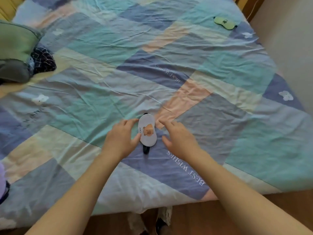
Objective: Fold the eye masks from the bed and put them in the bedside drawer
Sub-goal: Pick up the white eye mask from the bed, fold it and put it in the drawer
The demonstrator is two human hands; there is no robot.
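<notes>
Our open left hand point(121, 138) touches the bear eye mask point(147, 131), right hand point(179, 139) spread beside it; green mask point(224, 22) lies far off.

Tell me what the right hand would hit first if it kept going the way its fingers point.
The right hand points up-left across the patchwork bedsheet. It would probably meet the top end of the white bear-print eye mask first, though it might pass just beyond it.
</notes>
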